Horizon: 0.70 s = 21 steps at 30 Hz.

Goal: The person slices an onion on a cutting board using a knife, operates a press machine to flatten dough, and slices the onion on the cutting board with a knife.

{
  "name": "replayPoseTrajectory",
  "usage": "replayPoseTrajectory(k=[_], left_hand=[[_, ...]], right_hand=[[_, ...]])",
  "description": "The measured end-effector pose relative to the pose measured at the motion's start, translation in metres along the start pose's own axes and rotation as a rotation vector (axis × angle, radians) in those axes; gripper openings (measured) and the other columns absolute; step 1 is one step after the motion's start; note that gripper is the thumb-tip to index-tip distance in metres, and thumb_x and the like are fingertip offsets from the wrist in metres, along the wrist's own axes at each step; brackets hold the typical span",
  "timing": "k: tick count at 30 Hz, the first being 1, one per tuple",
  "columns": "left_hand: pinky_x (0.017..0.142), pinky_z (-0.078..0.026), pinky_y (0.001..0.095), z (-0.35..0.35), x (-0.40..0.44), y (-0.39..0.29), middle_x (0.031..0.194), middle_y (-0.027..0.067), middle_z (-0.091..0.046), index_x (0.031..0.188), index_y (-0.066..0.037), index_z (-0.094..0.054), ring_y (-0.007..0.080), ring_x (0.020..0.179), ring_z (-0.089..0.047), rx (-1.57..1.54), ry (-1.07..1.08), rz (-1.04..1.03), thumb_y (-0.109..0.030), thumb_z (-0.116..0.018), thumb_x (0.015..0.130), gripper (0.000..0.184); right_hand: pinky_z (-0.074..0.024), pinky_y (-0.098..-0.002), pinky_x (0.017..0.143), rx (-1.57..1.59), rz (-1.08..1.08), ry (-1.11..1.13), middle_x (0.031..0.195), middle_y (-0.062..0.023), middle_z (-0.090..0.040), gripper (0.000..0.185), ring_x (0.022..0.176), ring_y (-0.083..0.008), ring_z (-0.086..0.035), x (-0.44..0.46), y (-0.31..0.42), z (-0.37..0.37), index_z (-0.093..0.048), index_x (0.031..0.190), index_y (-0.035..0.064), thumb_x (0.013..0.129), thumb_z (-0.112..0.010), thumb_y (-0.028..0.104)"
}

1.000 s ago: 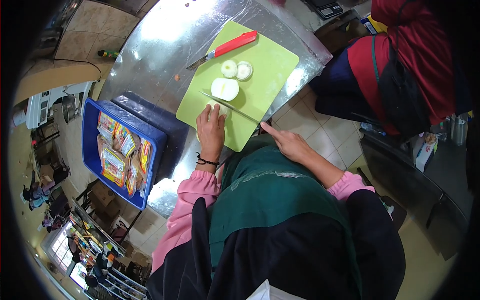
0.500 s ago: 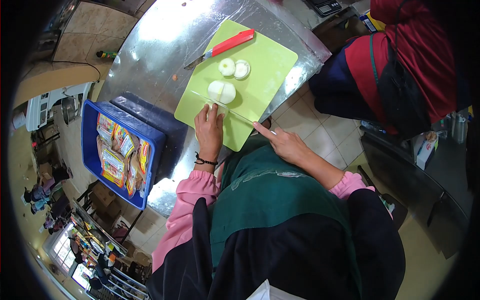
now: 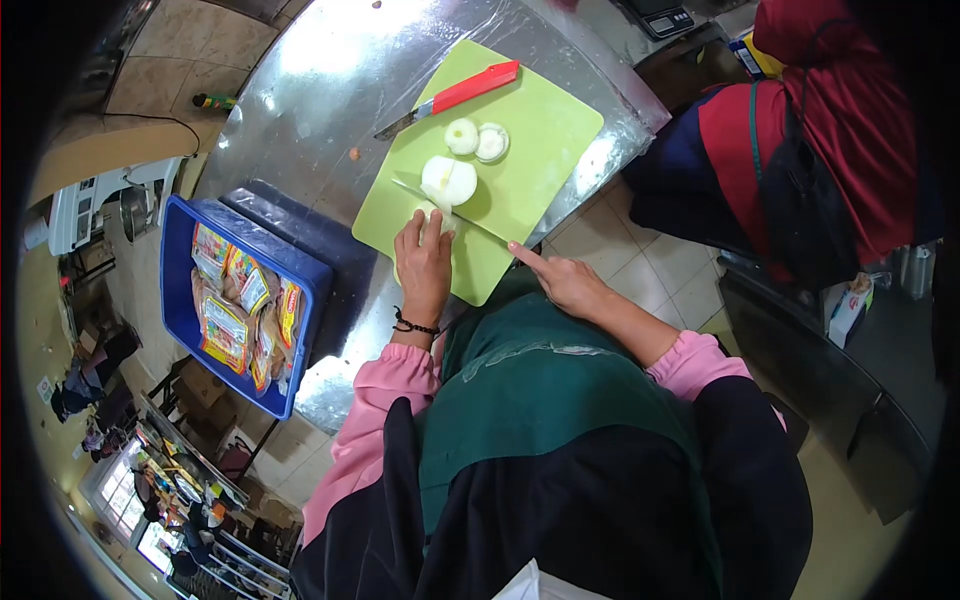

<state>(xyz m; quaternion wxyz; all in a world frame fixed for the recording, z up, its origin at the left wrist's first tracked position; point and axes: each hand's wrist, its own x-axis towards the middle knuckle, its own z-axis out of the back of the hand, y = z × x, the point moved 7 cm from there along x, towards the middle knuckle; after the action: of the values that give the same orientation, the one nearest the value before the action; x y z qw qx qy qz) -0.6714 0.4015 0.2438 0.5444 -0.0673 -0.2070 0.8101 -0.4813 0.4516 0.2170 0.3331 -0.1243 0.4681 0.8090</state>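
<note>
On the light green cutting board (image 3: 545,125) lies a large piece of peeled white onion (image 3: 455,181), with a cut line across it. My right hand (image 3: 572,285) grips a kitchen knife (image 3: 484,229), index finger stretched along it. The blade runs left across the board, touching the onion's near side. My left hand (image 3: 424,262) rests at the board's near edge, its bent fingertips pressed on a pale onion piece (image 3: 432,208) beside the blade. Two small round onion ends (image 3: 461,136) sit farther up. Beyond them lies a second knife with a red handle (image 3: 476,87).
A blue crate (image 3: 318,290) full of packaged food (image 3: 226,330) stands left of the board on the shiny metal table (image 3: 300,130). To the right is another person in a red top (image 3: 850,130). A digital scale (image 3: 668,22) sits at the back right.
The knife blade has tilted, with more of its flat side showing near the tip. The onion's near part now leans toward my left fingers. The view has shifted slightly.
</note>
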Motion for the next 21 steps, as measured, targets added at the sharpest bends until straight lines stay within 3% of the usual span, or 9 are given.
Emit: replayPoseTrajectory(k=[21], left_hand=[[0.083, -0.044, 0.0390, -0.001, 0.000, 0.002, 0.110, 0.0177, -0.055, 0.109, -0.006, -0.059, 0.0329, 0.097, -0.054, -0.020, -0.007, 0.023, -0.015, -0.066, 0.078, 0.034]], right_hand=[[-0.0468, -0.0464, 0.064, -0.077, 0.031, 0.028, 0.072, -0.0195, -0.053, 0.060, 0.064, -0.0374, -0.057, -0.006, 0.017, 0.009, -0.028, 0.138, 0.0330, 0.085, -0.042, 0.008]])
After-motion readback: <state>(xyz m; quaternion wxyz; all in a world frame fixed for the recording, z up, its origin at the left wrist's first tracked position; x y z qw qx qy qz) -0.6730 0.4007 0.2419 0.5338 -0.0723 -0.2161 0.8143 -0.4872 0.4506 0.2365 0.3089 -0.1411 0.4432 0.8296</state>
